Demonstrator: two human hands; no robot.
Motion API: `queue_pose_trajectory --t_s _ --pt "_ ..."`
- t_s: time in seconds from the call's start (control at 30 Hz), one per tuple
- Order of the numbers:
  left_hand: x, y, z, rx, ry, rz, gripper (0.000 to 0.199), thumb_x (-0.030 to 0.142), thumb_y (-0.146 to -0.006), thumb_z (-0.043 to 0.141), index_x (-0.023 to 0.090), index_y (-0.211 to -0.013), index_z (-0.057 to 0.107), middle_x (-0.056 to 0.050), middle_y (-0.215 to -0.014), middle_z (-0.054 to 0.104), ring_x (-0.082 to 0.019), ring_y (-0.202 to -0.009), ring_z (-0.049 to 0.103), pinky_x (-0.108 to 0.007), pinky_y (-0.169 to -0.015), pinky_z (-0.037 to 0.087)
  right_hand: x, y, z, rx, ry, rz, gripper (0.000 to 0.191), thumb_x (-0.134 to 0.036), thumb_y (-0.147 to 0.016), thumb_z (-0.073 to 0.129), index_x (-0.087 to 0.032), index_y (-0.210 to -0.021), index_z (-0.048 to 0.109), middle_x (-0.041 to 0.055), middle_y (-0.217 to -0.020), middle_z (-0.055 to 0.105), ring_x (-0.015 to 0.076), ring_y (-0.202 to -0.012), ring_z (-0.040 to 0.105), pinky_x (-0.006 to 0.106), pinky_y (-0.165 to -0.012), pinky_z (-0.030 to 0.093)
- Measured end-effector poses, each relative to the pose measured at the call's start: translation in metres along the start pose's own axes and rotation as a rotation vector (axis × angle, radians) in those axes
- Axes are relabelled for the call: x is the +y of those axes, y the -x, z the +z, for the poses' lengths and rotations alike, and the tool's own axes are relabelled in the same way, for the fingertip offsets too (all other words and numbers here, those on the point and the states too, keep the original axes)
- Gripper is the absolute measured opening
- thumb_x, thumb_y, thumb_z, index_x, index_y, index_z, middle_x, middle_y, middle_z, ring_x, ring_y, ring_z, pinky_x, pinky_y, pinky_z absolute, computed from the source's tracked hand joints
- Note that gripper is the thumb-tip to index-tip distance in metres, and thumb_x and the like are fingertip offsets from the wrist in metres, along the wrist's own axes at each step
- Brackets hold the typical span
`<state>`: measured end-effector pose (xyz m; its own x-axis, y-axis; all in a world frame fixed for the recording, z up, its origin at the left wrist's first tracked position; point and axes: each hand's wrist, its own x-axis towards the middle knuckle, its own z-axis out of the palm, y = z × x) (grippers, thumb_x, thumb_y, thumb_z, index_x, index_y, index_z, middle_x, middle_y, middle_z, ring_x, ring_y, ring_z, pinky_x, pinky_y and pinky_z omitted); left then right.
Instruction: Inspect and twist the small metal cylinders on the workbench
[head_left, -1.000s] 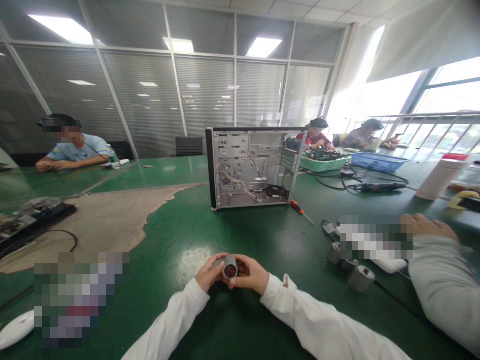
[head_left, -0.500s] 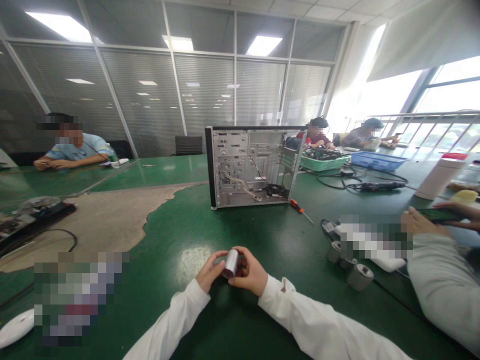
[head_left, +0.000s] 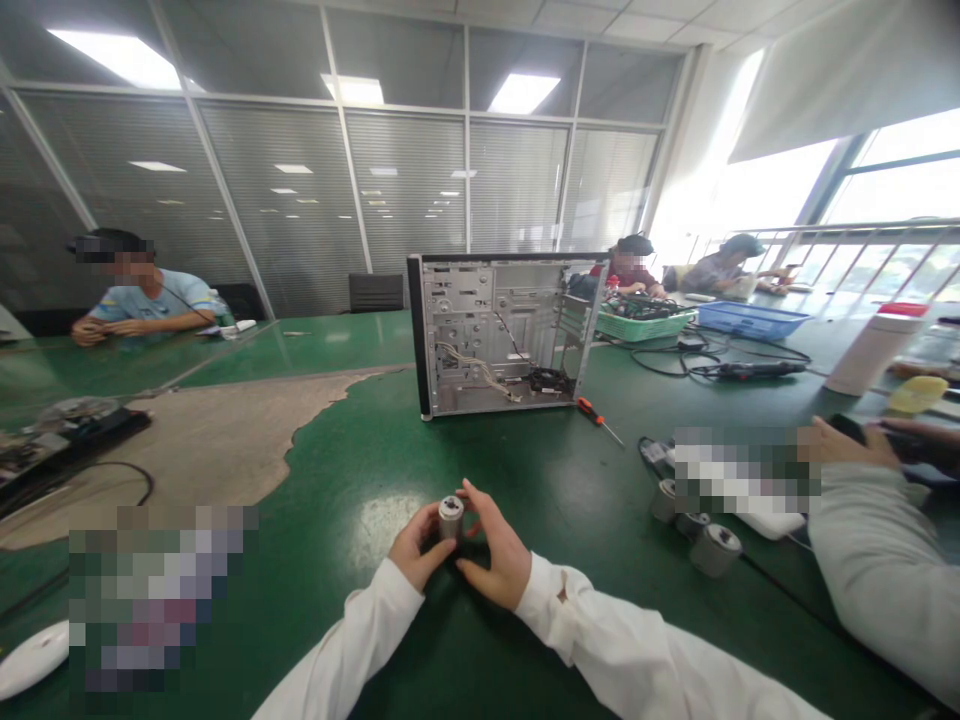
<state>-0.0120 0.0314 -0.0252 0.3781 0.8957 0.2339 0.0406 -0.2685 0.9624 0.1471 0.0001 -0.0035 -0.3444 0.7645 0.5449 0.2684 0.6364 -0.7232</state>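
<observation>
**Small metal cylinder [head_left: 451,520] now upright between both hands**

The cylinder's long axis stands roughly vertical, with a pale end facing up and showing a small dark centre. A second ago, that axis lay nearly level across the palms. The end with the dark red interior, which faced the wearer a second earlier, is no longer visible. The cylinder sits between the hands, directly above a green tabletop [head_left: 337,580]. Whether its base touches the table cannot be confirmed.

The left hand [head_left: 415,545] is partly closed, with its fingers against the cylinder's left side. The right hand [head_left: 496,545] is more open, its fingers spread and curved around the right side. Its contact with the cylinder cannot be confirmed. White sleeves cover both forearms.

Beyond the hands stands an open computer chassis [head_left: 502,335], with an orange-handled screwdriver [head_left: 598,420] just beside its near right corner. Right of the right hand, three similar cylinders [head_left: 715,550] stand close together. A co-worker's hand [head_left: 844,445] and grey sleeve [head_left: 877,565] lie farther right. Pixelated patches hide items on both sides of the hands.
</observation>
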Motion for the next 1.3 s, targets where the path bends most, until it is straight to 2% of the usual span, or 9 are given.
queue_pose_trajectory --t_s 0.1,0.23,0.47,0.7,0.83,0.97,1.13,1.3 --pt "-0.001 0.000 -0.003 0.031 -0.184 0.032 0.036 0.022 -0.069 0.053 0.016 -0.102 0.041 -0.009 -0.104 0.054 -0.021 -0.099 0.050 -0.036 -0.087 0.036 0.003 0.001 0.001 0.031 0.008 -0.004 0.084 -0.004 -0.055 0.049 -0.019 -0.128 0.010 0.0099 -0.125 0.030 0.0207 -0.109 0.036 0.033 -0.083 0.041" --pt "-0.001 -0.001 -0.006 0.088 -0.402 0.004 0.034 0.020 -0.068 0.052 0.015 -0.100 0.041 -0.008 -0.100 0.055 -0.020 -0.096 0.051 -0.034 -0.085 0.037 0.007 0.001 0.002 0.044 0.034 0.003 0.079 -0.005 -0.057 0.048 -0.018 -0.127 0.014 0.0099 -0.124 0.033 0.0200 -0.109 0.037 0.035 -0.086 0.039" --pt "-0.009 -0.003 -0.009 0.071 -0.599 0.029 0.038 0.022 -0.063 0.055 0.015 -0.099 0.044 -0.008 -0.096 0.057 -0.021 -0.090 0.053 -0.033 -0.078 0.039 0.014 0.002 0.003 0.027 0.106 0.045 0.070 -0.007 -0.059 0.047 -0.019 -0.123 0.025 0.0100 -0.120 0.036 0.0203 -0.110 0.037 0.037 -0.088 0.037" --pt "-0.004 -0.003 -0.007 0.082 -0.630 0.023 0.037 0.027 -0.065 0.054 0.014 -0.099 0.046 -0.009 -0.095 0.057 -0.021 -0.088 0.052 -0.033 -0.078 0.040 0.017 0.002 0.004 0.024 0.156 0.083 0.063 -0.009 -0.061 0.046 -0.020 -0.120 0.031 0.0098 -0.120 0.038 0.0217 -0.112 0.035 0.041 -0.090 0.035" --pt "0.001 -0.002 -0.006 0.078 -0.627 0.023 0.037 0.027 -0.066 0.053 0.013 -0.099 0.046 -0.010 -0.095 0.057 -0.021 -0.088 0.052 -0.033 -0.078 0.040 0.002 0.000 -0.003 0.029 0.186 0.015 0.059 -0.009 -0.062 0.045 -0.021 -0.119 0.035 0.0077 -0.118 0.041 0.0195 -0.110 0.035 0.039 -0.093 0.032" --pt "0.002 -0.002 -0.006 0.082 -0.600 0.045 0.036 0.026 -0.066 0.053 0.013 -0.099 0.046 -0.009 -0.095 0.057 -0.020 -0.088 0.053 -0.032 -0.078 0.040 -0.010 -0.002 -0.008 -0.038 0.276 -0.087 0.058 -0.010 -0.063 0.045 -0.022 -0.119 0.037 0.0052 -0.122 0.040 0.0197 -0.113 0.031 0.040 -0.096 0.027" --pt "0.000 -0.003 -0.006 0.088 -0.593 0.045 0.037 0.026 -0.066 0.053 0.014 -0.100 0.046 -0.009 -0.095 0.058 -0.020 -0.087 0.054 -0.033 -0.077 0.041 -0.003 -0.002 -0.002 -0.054 0.368 -0.104 0.058 -0.012 -0.062 0.046 -0.023 -0.118 0.039 0.0038 -0.124 0.037 0.0212 -0.115 0.028 0.041 -0.094 0.028" --pt "0.000 -0.002 -0.005 0.096 -0.591 0.049 0.036 0.026 -0.067 0.053 0.015 -0.100 0.046 -0.009 -0.095 0.058 -0.021 -0.088 0.053 -0.034 -0.078 0.041 -0.003 -0.004 0.001 -0.052 0.366 -0.097 0.059 -0.013 -0.062 0.047 -0.025 -0.119 0.038 0.0027 -0.123 0.040 0.0208 -0.113 0.030 0.040 -0.092 0.030"
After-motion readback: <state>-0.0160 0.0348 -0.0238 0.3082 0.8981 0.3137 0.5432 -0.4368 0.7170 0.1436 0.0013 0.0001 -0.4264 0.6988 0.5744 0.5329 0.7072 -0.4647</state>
